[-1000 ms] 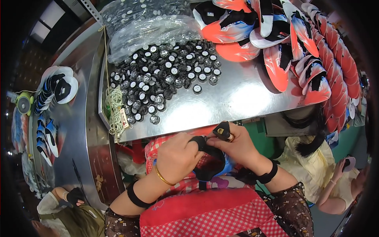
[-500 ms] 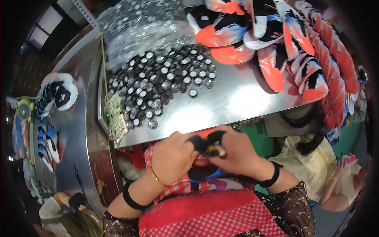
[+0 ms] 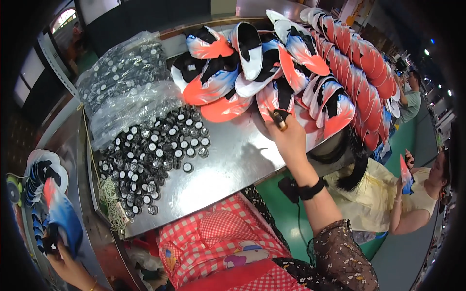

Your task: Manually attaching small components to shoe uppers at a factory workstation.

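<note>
At the lower left, my left hand [image 3: 65,264] is closed on a blue and coral shoe upper [image 3: 70,220], held over the side table. Its fingers are partly hidden by the upper and the dim light. My right hand [image 3: 292,140] reaches across the metal table to the pile of coral, white and blue shoe uppers [image 3: 218,80]. Its thumb and forefinger pinch the toe of one shoe upper [image 3: 275,98] at the near side of the pile. A gold-coloured band [image 3: 279,121] and a black cover sit on a finger of that hand.
Small round black pieces with white tops [image 3: 145,155] lie heaped on the metal table beside a clear plastic bag [image 3: 128,72] of similar pieces. A cord bundle [image 3: 114,206] hangs at the table's corner. White and blue uppers [image 3: 46,169] stand at left. Another person [image 3: 415,194] sits at right.
My hands have parted from in front of my apron. The left went to the side table with an upper; the right reached forward to the pile. The view has turned rightward.
</note>
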`<state>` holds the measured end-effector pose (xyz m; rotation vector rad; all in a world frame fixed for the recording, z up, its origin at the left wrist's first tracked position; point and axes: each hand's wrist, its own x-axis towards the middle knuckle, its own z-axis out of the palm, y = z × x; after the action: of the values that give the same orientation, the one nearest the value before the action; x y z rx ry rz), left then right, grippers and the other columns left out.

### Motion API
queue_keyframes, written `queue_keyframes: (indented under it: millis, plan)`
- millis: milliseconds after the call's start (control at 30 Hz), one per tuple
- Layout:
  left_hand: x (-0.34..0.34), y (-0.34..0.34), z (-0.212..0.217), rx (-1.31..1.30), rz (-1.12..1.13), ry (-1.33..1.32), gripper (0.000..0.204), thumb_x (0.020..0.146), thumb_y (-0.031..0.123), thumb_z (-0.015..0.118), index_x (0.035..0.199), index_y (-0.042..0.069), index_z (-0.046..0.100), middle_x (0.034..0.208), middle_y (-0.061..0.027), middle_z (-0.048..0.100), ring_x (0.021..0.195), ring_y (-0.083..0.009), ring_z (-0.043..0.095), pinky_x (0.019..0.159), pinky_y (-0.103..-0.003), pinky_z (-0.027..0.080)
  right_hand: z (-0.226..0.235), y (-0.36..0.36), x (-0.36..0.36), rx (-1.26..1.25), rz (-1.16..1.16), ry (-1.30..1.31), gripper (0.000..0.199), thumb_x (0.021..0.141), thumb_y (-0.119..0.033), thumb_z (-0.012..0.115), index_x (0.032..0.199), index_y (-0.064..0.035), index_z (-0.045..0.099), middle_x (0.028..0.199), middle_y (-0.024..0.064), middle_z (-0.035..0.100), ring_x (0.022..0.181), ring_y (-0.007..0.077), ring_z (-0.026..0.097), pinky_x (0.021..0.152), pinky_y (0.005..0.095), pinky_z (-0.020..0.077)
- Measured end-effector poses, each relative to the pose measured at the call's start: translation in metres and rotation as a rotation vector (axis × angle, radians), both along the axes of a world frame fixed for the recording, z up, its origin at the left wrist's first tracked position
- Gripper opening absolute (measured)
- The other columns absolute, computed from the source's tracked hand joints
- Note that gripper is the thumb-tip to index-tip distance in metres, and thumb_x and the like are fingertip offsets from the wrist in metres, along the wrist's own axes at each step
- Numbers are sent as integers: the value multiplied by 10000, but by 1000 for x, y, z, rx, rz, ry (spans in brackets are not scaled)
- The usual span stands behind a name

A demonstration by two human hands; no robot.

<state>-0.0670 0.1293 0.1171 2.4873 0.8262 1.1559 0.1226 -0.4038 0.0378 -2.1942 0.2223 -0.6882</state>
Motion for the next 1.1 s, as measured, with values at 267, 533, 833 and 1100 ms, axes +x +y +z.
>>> queue_keyframes:
  millis: [267,533,833,1100]
  plan:
    - [47,-124,-16,-270,-426,-78,497,813,2,529,1301,19,438,1216,-73,517,978,-142,476,812,-264,400,42,-3,97,-486,-134,-252,321,744,-295,694,871,-24,578,950,145,588,759,337,608,627,415,485]
    - [66,-199,-14,-395,-714,42,527,767,-29,549,1281,75,494,1089,-54,580,893,-123,521,764,-261,432,32,14,170,-576,-116,-129,140,737,-168,624,812,-51,618,756,151,627,711,327,634,639,431,505]
    - [79,-217,-8,132,-848,-163,721,710,132,723,1334,24,377,1321,-234,378,1190,-364,411,996,-437,320,108,33,12,-582,628,-405,192,664,-58,693,851,-91,661,824,60,647,677,236,625,575,309,485]
    - [62,-230,-60,-1445,-1417,1011,349,860,156,605,1175,15,554,1029,-118,629,963,-198,600,869,-327,461,76,75,-56,-444,930,-115,277,616,-110,685,883,-84,615,1053,37,620,673,241,626,533,333,496]
